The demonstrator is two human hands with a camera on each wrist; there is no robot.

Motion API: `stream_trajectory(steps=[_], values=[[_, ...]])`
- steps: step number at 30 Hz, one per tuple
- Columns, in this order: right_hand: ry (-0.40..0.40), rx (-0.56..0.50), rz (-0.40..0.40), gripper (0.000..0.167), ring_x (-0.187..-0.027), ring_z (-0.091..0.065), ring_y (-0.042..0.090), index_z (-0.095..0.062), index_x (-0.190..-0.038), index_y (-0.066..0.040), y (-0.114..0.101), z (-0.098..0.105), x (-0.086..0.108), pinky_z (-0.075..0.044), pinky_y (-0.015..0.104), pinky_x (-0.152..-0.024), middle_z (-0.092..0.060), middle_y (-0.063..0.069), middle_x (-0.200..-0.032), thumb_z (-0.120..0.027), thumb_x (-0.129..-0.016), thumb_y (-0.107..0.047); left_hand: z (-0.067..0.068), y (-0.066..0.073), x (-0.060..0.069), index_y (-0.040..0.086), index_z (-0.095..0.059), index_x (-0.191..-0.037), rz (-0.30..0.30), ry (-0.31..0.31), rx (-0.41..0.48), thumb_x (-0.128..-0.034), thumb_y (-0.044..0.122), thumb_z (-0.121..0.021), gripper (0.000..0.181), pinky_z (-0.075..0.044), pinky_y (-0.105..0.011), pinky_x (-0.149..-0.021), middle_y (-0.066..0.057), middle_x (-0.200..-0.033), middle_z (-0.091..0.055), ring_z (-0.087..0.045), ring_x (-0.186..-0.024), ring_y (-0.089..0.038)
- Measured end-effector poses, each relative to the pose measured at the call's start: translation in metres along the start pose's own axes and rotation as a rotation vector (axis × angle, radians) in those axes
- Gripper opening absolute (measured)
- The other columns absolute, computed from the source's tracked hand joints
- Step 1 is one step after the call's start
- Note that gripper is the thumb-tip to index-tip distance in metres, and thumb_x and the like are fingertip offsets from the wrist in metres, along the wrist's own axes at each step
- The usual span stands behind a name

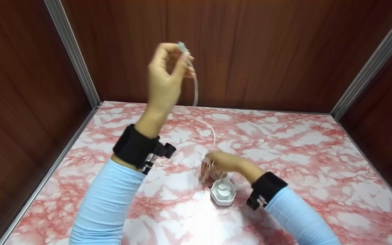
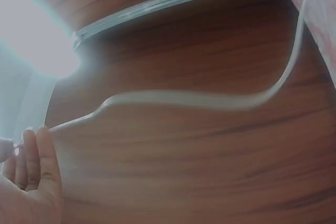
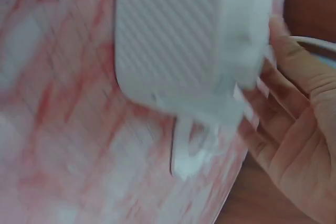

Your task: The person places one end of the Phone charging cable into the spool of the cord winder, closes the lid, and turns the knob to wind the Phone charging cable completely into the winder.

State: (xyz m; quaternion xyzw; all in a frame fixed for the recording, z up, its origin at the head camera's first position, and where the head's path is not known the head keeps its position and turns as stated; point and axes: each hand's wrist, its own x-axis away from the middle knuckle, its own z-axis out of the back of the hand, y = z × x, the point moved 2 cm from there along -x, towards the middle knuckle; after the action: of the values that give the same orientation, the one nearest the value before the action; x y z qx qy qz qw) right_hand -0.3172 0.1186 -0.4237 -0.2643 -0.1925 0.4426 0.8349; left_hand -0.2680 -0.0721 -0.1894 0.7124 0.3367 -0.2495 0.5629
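High in front of the back wall, my left hand [image 1: 165, 69] pinches a white cable [image 1: 196, 90] near its pale bluish end piece [image 1: 181, 47]. The cable hangs in a wavy curve, seen in the left wrist view, and runs down to the table. Low over the table, my right hand [image 1: 225, 161] holds the cable between curled, blurred fingers. Right beside those fingers is a small white many-sided case [image 1: 223, 202], opened, with a curved S-shaped divider inside. In the right wrist view the case [image 3: 168, 40] shows a ribbed face, partly hidden by blur.
The table [image 1: 284, 143] has a red and white marbled top. Dark wood panels [image 1: 243, 51] with grey metal corner strips [image 1: 77, 51] rise at the back and both sides. A bright light [image 2: 37, 30] glares in the left wrist view.
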Motion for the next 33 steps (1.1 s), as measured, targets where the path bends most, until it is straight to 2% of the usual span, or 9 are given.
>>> stream_trajectory(steps=[4, 7, 11, 13, 15, 21, 27, 31, 33], values=[[0.280, -0.161, 0.026, 0.013, -0.107, -0.060, 0.033, -0.064, -0.101, 0.003, 0.019, 0.035, 0.022, -0.049, 0.044, -0.096, -0.065, 0.017, -0.110, -0.060, -0.092, -0.004, 0.028, 0.001, -0.008, 0.000, -0.053, -0.098, -0.085, 0.187, 0.027, -0.0931, -0.001, -0.058, 0.006, -0.055, -0.031, -0.059, -0.011, -0.083, -0.059, -0.058, -0.063, -0.018], [0.469, -0.276, -0.038, 0.016, -0.109, -0.061, 0.032, -0.059, -0.106, 0.006, 0.036, 0.064, 0.049, -0.046, 0.049, -0.100, -0.066, 0.017, -0.111, -0.052, -0.098, -0.006, 0.060, -0.002, -0.017, 0.002, -0.050, -0.098, -0.072, 0.392, 0.096, -0.0943, -0.002, -0.055, 0.007, -0.053, -0.028, -0.055, -0.011, -0.082, -0.057, -0.056, -0.059, -0.016], [0.623, -0.354, -0.118, 0.016, -0.095, -0.064, 0.014, -0.058, -0.104, 0.001, 0.057, 0.093, 0.092, -0.049, 0.034, -0.093, -0.068, 0.001, -0.094, -0.051, -0.100, -0.013, 0.113, -0.012, -0.028, 0.004, -0.049, -0.095, 0.094, 0.709, 0.268, -0.0962, -0.003, -0.052, 0.007, -0.048, -0.024, -0.047, -0.009, -0.079, -0.054, -0.052, -0.053, -0.013], [0.651, -0.375, -0.118, 0.014, -0.087, -0.063, 0.008, -0.059, -0.100, 0.001, 0.066, 0.101, 0.114, -0.050, 0.026, -0.087, -0.066, -0.004, -0.087, -0.052, -0.100, -0.011, 0.140, -0.019, -0.030, 0.003, -0.049, -0.093, 0.185, 0.826, 0.367, -0.0975, -0.001, -0.050, 0.006, -0.046, -0.022, -0.044, -0.008, -0.076, -0.052, -0.049, -0.051, -0.013], [0.628, -0.408, -0.115, 0.014, -0.083, -0.062, 0.006, -0.059, -0.096, 0.001, 0.072, 0.108, 0.132, -0.050, 0.023, -0.083, -0.064, -0.006, -0.083, -0.052, -0.099, -0.010, 0.164, -0.027, -0.029, 0.003, -0.050, -0.092, 0.259, 0.906, 0.424, -0.0979, 0.002, -0.051, 0.006, -0.045, -0.021, -0.042, -0.007, -0.075, -0.050, -0.048, -0.050, -0.012], [0.549, -0.428, -0.150, 0.019, -0.082, -0.062, 0.004, -0.062, -0.098, 0.007, 0.075, 0.119, 0.171, -0.052, 0.023, -0.078, -0.066, -0.007, -0.086, -0.055, -0.098, -0.010, 0.212, -0.047, -0.017, 0.002, -0.050, -0.088, 0.353, 1.010, 0.461, -0.0979, 0.005, -0.052, 0.010, -0.046, -0.021, -0.043, -0.006, -0.075, -0.050, -0.048, -0.051, -0.011], [0.680, -0.380, -0.203, 0.020, -0.082, -0.067, 0.004, -0.070, -0.102, -0.002, 0.092, 0.129, 0.218, -0.053, 0.019, -0.077, -0.070, -0.012, -0.092, -0.051, -0.099, -0.008, 0.243, -0.055, -0.006, 0.002, -0.052, -0.081, 0.383, 1.102, 0.453, -0.0973, 0.005, -0.054, 0.016, -0.043, -0.019, -0.043, -0.004, -0.069, -0.049, -0.046, -0.049, -0.010], [0.779, -0.362, -0.265, 0.020, -0.080, -0.064, -0.001, -0.073, -0.102, -0.006, 0.111, 0.136, 0.255, -0.052, 0.014, -0.074, -0.069, -0.016, -0.090, -0.053, -0.098, -0.006, 0.251, -0.062, 0.003, 0.002, -0.060, -0.084, 0.431, 1.114, 0.441, -0.0972, 0.007, -0.054, 0.015, -0.042, -0.018, -0.042, -0.004, -0.068, -0.048, -0.045, -0.048, -0.009], [0.838, -0.443, -0.266, 0.021, -0.079, -0.062, -0.001, -0.075, -0.098, -0.006, 0.119, 0.137, 0.270, -0.052, 0.012, -0.073, -0.069, -0.014, -0.086, -0.054, -0.097, -0.003, 0.252, -0.067, 0.007, 0.002, -0.061, -0.085, 0.461, 1.114, 0.458, -0.0972, 0.009, -0.055, 0.016, -0.040, -0.019, -0.042, -0.003, -0.066, -0.047, -0.043, -0.047, -0.009]])
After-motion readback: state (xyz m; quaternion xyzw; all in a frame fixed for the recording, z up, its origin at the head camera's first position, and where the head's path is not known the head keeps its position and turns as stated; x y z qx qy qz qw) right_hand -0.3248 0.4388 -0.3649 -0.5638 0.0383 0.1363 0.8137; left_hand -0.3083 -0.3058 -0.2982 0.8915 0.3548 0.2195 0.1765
